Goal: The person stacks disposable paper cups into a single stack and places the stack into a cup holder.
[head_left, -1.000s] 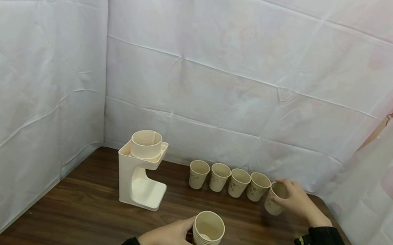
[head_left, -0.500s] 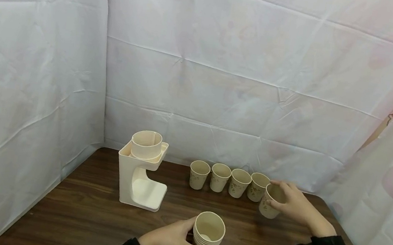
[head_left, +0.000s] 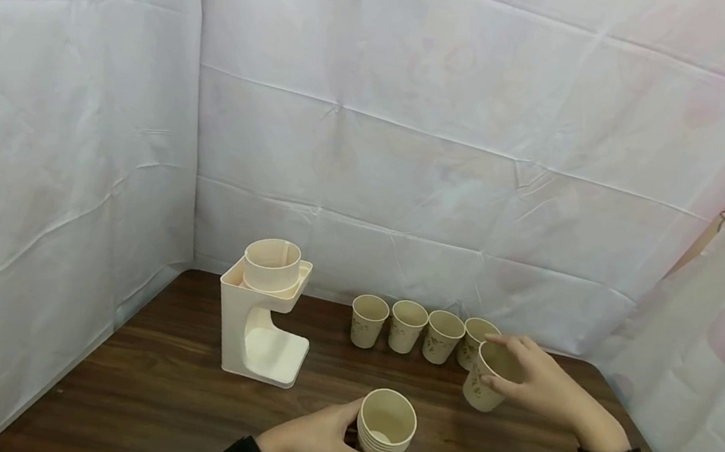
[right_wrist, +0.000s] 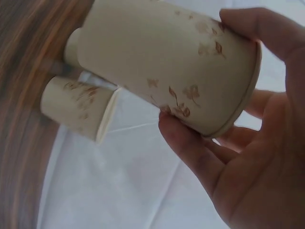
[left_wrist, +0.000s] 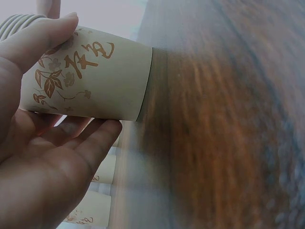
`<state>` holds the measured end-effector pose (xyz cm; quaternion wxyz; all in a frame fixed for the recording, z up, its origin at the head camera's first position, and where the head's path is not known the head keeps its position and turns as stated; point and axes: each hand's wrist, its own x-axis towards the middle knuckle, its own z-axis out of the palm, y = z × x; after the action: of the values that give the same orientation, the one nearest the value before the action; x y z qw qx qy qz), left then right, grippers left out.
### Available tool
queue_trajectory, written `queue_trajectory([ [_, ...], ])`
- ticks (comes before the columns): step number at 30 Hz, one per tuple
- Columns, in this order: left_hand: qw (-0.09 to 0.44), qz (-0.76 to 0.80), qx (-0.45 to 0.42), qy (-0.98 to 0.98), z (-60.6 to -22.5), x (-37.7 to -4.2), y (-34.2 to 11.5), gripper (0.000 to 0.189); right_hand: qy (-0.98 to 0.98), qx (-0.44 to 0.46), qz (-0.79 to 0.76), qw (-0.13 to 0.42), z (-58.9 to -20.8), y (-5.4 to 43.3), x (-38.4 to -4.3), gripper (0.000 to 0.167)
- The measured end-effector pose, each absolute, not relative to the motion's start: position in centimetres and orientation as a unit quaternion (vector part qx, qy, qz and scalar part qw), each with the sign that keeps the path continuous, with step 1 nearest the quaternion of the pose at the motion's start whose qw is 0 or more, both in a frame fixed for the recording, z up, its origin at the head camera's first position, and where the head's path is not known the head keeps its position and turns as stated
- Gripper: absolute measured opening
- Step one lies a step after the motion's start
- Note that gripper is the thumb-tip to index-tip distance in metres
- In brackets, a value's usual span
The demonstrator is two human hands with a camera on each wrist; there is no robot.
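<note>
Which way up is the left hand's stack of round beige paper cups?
Upright: the stack shows its open mouth upward in head view.

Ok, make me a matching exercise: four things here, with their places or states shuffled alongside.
1. left hand
2. right hand
3. row of four cups
4. cream stand

A. holding a single cup
B. a round open part rises from its top
C. gripping a stack of nested cups
D. side by side near the back cloth

Right pairs: 1-C, 2-A, 3-D, 4-B

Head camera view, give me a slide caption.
Left hand grips nested cups; right hand holds a single cup near four others.
</note>
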<state>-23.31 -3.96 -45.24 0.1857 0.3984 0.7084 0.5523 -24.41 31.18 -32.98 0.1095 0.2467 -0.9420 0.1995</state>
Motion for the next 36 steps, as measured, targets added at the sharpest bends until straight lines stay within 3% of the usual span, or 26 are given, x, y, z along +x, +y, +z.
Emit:
queue_trajectory([
  [21,0.187,0.559,0.401,0.702,-45.3,-23.4,-4.0,0.072,-0.886,0.384,0.217,0.143,-30.0,26.2,-20.2,0.065],
  [36,0.187,0.545,0.396,0.715,-45.3,-23.3,-4.0,0.071,-0.861,0.431,0.239,0.129,-31.1,23.2,-20.6,0.065],
])
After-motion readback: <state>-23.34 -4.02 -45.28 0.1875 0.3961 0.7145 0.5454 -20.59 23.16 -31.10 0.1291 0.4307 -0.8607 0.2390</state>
